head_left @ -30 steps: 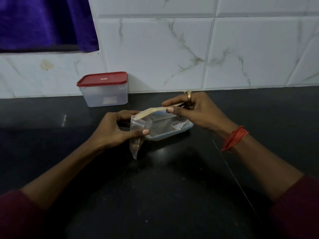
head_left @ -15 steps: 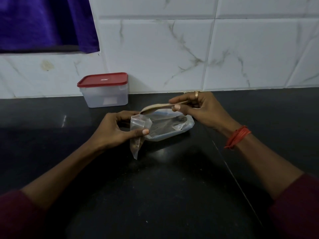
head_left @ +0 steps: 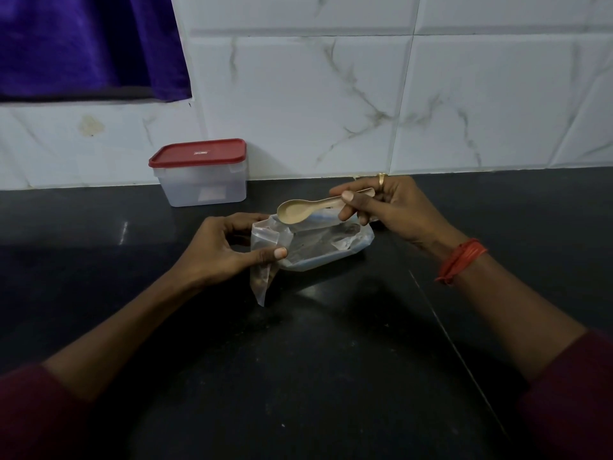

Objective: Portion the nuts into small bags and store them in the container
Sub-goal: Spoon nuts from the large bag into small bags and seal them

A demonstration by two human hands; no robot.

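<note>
Right hand [head_left: 391,207] has its thumb and fingertips pinched on the handle of a small tan wooden spoon [head_left: 311,209], bowl facing up and looking empty, hovering just over the mouth of the bigger clear plastic bag of dark nuts [head_left: 328,242] lying on its side. Guessing the spoon is held level like that so it's lined up for another scoop.

Left hand [head_left: 222,249] is pinching the top of a small clear plastic bag [head_left: 263,270] between thumb and fingers. It hangs down with a few dark nuts in the bottom and its tip about at the counter, its mouth right beside the big bag so the spoon only has a short hop, I reckon.

The frosted plastic container with the red lid [head_left: 202,172] sits back against the white marble-look tiled wall [head_left: 331,94], lid still on, well apart from the hands. The black stone counter [head_left: 315,376] has loads of open room in front and to both sides, and its front edge isn't in view.
</note>
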